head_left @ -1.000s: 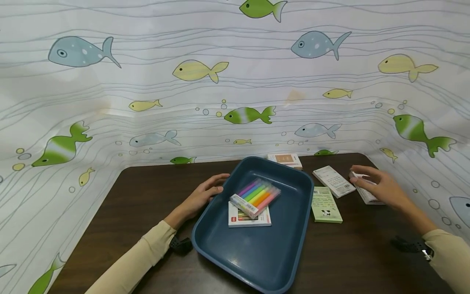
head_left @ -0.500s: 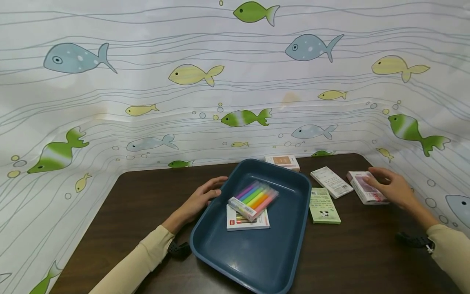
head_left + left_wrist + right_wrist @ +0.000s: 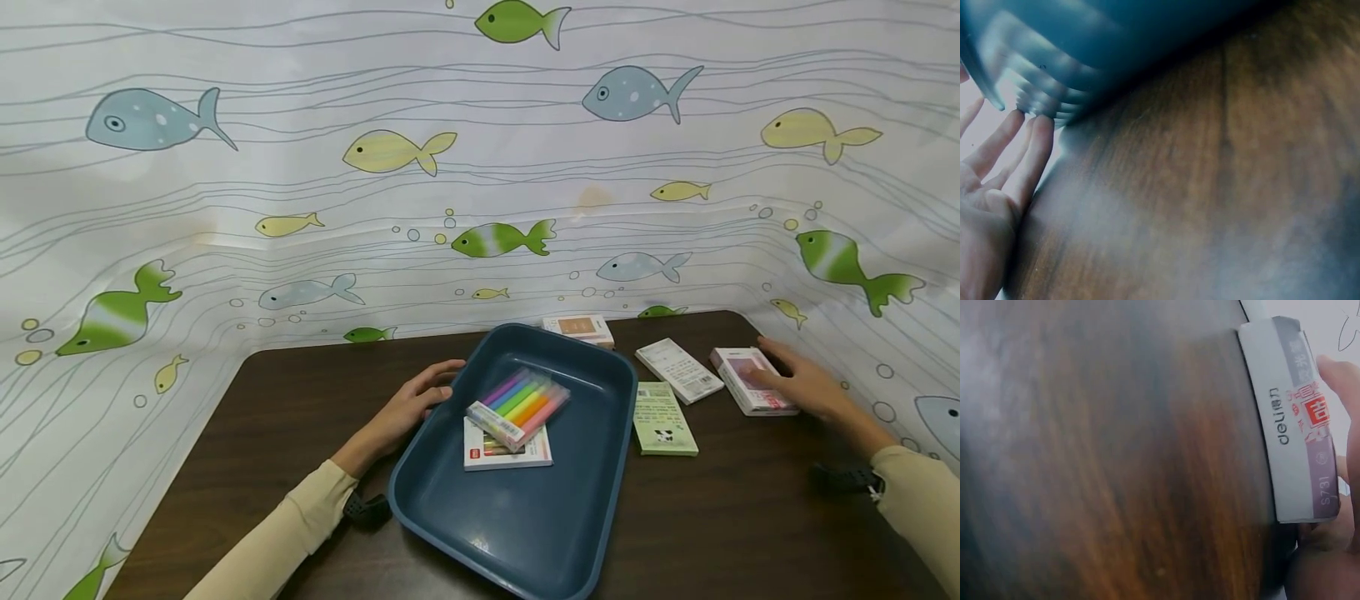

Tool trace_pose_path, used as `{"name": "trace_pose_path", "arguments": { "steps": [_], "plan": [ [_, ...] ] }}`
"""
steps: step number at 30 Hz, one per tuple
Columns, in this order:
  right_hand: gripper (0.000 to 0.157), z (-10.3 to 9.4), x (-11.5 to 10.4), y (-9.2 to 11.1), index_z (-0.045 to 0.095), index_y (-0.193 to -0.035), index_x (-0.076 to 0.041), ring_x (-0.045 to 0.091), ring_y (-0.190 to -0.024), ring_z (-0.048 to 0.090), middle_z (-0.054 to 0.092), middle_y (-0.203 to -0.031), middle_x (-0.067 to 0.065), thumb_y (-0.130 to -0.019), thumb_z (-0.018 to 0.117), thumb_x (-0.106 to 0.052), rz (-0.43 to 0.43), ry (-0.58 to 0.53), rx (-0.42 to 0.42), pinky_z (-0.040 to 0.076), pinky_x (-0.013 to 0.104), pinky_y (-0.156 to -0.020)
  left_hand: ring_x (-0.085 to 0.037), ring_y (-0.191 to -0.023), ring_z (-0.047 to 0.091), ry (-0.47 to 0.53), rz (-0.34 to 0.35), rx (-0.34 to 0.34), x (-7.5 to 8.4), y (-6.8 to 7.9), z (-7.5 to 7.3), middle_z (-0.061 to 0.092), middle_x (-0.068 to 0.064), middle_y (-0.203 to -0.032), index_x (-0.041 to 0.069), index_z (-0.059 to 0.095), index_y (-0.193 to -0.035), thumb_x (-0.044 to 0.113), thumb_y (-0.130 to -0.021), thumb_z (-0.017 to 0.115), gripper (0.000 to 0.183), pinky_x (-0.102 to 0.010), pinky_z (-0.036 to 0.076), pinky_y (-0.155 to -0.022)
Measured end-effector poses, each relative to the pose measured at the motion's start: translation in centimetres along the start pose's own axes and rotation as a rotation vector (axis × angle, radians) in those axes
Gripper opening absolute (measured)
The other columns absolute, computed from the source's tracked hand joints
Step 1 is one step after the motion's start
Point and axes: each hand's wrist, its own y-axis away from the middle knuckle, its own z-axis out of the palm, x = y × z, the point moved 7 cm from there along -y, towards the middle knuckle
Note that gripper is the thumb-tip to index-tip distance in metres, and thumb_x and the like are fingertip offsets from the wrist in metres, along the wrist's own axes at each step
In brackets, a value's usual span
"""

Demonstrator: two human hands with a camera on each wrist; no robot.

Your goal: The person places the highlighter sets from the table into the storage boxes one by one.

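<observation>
In the head view my left hand [image 3: 408, 404] touches the left outer wall of the blue tray [image 3: 442, 537]; the left wrist view shows its fingers [image 3: 1038, 147] fairly straight against that wall. A clear pack of coloured highlighters [image 3: 517, 404] lies in the tray, partly over a white box with a window [image 3: 536, 454]. At the right my right hand [image 3: 817, 387] holds a small white-and-purple box [image 3: 753, 392], thumb over the top and fingers along its right side. The right wrist view shows this box's printed end [image 3: 1288, 431]; the fingertips behind it are partly hidden.
Left of the held box lie a white printed box [image 3: 678, 369] and a green box with a cow picture [image 3: 663, 421]. Another white box with a tan panel [image 3: 577, 327] sits behind the tray. Fish-patterned sheeting [image 3: 405, 258] rises behind the dark table [image 3: 292, 417].
My right hand has come off the top of the small box and settled lower at its right side; its purple face now shows. The left hand and tray stay put.
</observation>
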Motion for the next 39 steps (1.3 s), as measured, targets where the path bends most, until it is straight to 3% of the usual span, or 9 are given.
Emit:
{"name": "trace_pose_path", "arguments": {
  "steps": [10,24,33,39],
  "plan": [
    [0.093,0.3,0.1,0.0,0.014,-0.162,-0.002,0.066,-0.134,0.022,0.016,-0.155,0.042,-0.099,0.062,-0.050,0.010,0.013,-0.027,0.023,0.078,-0.096,-0.037,-0.130,0.050,0.008,0.011,-0.006,0.0,0.0,0.0,0.040,-0.011,-0.155,0.022,0.041,-0.156,0.026,-0.108,0.053,0.050,-0.050,0.053,-0.092],
    [0.093,-0.2,-2.3,0.2,0.026,-0.160,-0.001,0.063,-0.135,0.024,0.024,-0.155,0.039,-0.092,0.075,-0.042,-0.057,-0.016,0.076,0.022,0.078,-0.097,-0.036,-0.132,0.048,0.006,-0.001,0.000,0.0,0.0,-0.1,0.038,-0.011,-0.155,0.022,0.041,-0.156,0.025,-0.108,0.052,0.050,-0.050,0.051,-0.094],
    [0.096,0.0,-2.8,-0.1,0.022,-0.159,0.004,0.066,-0.132,0.025,0.022,-0.152,0.044,-0.093,0.075,-0.041,-0.028,0.015,0.021,0.026,0.078,-0.095,-0.034,-0.132,0.049,0.028,-0.012,-0.006,-0.1,0.1,0.2,0.039,-0.008,-0.155,0.024,0.042,-0.156,0.027,-0.107,0.054,0.050,-0.050,0.051,-0.093],
    [0.094,0.0,-2.8,-0.2,0.021,-0.160,0.002,0.064,-0.130,0.027,0.020,-0.150,0.047,-0.095,0.072,-0.043,0.018,-0.034,-0.011,0.029,0.075,-0.094,-0.032,-0.132,0.049,0.030,-0.016,0.008,-0.1,0.0,0.0,0.041,-0.004,-0.154,0.029,0.045,-0.154,0.029,-0.107,0.054,0.048,-0.050,0.051,-0.093]
  ]
}}
